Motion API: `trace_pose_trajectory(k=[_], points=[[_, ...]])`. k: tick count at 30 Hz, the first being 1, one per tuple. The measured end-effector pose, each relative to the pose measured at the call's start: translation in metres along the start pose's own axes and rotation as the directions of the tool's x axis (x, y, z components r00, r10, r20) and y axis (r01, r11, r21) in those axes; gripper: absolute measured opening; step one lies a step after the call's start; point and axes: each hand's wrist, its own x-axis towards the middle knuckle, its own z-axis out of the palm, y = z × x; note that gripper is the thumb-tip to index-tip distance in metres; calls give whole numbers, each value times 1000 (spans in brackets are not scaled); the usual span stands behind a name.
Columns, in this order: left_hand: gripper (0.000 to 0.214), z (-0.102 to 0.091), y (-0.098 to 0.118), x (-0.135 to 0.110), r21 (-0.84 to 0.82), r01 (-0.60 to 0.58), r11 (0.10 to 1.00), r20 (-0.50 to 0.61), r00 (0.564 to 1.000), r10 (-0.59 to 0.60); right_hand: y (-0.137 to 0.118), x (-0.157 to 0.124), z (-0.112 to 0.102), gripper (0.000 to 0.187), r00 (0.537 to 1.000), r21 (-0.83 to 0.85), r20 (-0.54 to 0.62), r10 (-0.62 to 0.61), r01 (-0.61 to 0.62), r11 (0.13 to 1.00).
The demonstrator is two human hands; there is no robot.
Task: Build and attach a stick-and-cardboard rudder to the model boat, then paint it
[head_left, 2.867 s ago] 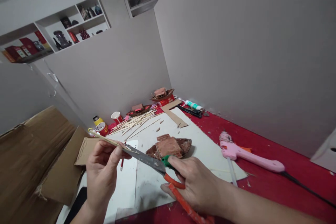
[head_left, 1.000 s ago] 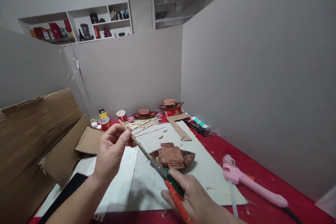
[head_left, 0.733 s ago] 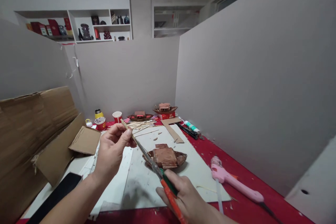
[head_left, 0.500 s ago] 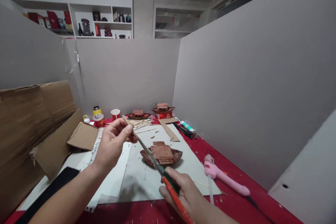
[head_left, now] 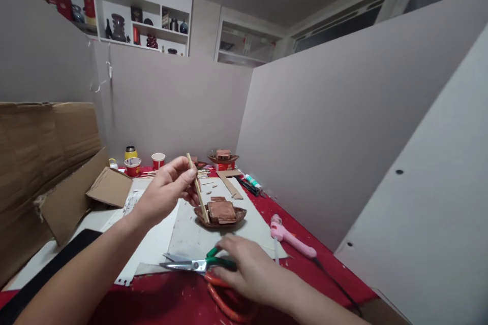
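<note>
Raised over the middle of the table, my left hand [head_left: 170, 188] pinches a thin wooden stick [head_left: 198, 189] between thumb and fingers. The stick slants down in front of a small brown model boat [head_left: 224, 213] with a flat-roofed cabin. Low at the table's front, my right hand [head_left: 247, 266] has its fingers at the handles of a pair of scissors [head_left: 196, 265]. One handle is green and the other orange. The blades point left, slightly parted, above the edge of the white sheet [head_left: 229, 244]. Part of the handles is hidden by the hand.
A pink glue gun [head_left: 292, 239] with its cord lies on the red cloth [head_left: 183, 299] at right. Cardboard pieces [head_left: 109, 187] stand at left. Paper cups [head_left: 132, 167], wooden sticks, and another model boat [head_left: 223, 156] are at the back.
The scissors have come away from the stick and swung down to the table's front, now pointing left. My left hand still holds the stick, now more upright. The view has turned slightly right.
</note>
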Motion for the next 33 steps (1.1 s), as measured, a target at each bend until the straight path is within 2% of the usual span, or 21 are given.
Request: trace_pose_trajectory(k=[2,3,5,7,12,16,19,23,28,33], points=[[23,5,-4,-2,23,0,1000,45,999,-1,-11,-1,-21,23,987,163,-157,-24,50,985],[22,8,-6,-3,30,2,1000,65,998,-4,-17,-1,-31,27,980,256,-198,-22,73,964],[21,13,-11,-4,36,8,999,98,995,-12,-29,0,-45,31,981,399,-196,-2,82,913],[21,18,-16,-7,39,2,999,119,993,-7,-38,1,-49,32,981,421,-193,-21,102,901],[22,28,-23,-11,31,-6,999,175,985,0,-43,1,-39,35,968,290,-212,-134,193,937],[27,30,-23,-12,-22,48,999,304,952,-39,-42,-3,-38,37,971,403,-184,-151,215,890],[27,27,-24,-10,-67,98,993,379,923,-66,-40,-5,-40,40,984,604,-96,-152,179,777],[26,22,-28,-4,-136,188,973,426,898,-114,-32,-6,-40,44,994,822,11,-104,50,567],[26,20,-40,4,-209,289,934,450,877,-171,-20,-8,-38,45,999,939,41,-35,-27,343],[23,26,-49,4,-254,370,894,436,868,-235,-12,-10,-36,43,997,990,71,-14,-69,127]])
